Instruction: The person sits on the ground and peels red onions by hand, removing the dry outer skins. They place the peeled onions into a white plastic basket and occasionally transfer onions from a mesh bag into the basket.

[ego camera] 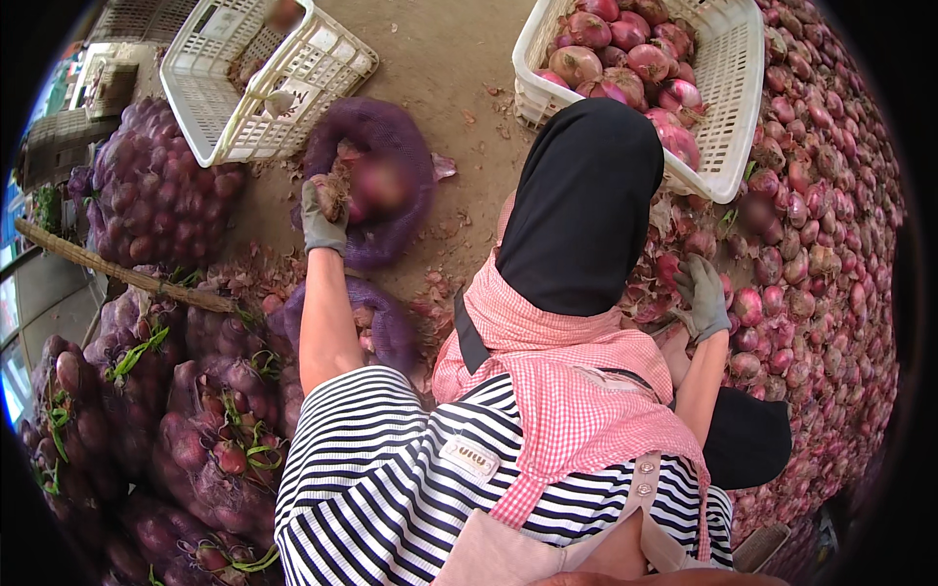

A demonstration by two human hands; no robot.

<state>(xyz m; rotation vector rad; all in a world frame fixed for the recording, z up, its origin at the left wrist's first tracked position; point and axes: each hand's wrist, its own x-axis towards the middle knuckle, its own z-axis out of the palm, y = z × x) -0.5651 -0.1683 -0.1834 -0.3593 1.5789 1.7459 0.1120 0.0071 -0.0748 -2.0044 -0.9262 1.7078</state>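
Observation:
My left hand (325,218), in a grey glove, is shut on an onion (331,192) with dry roots, at the left rim of a purple mesh bag (421,157). The bag's rolled rim surrounds more onions, partly blurred. My right hand (703,294), also gloved, is at the near edge of a large pile of red onions (813,293), fingers apart beside a small red onion (667,269); nothing shows in its grasp. A second purple mesh bag (392,315), with some onions inside, lies nearer me on the left.
A white plastic crate (740,95) of large onions stands ahead right; another crate (322,88), with few onions visible, is ahead left. Filled mesh sacks (165,190) crowd the left side, near a straw-like stick (124,271). Loose skins litter the floor. My covered knee (586,198) rises between my arms.

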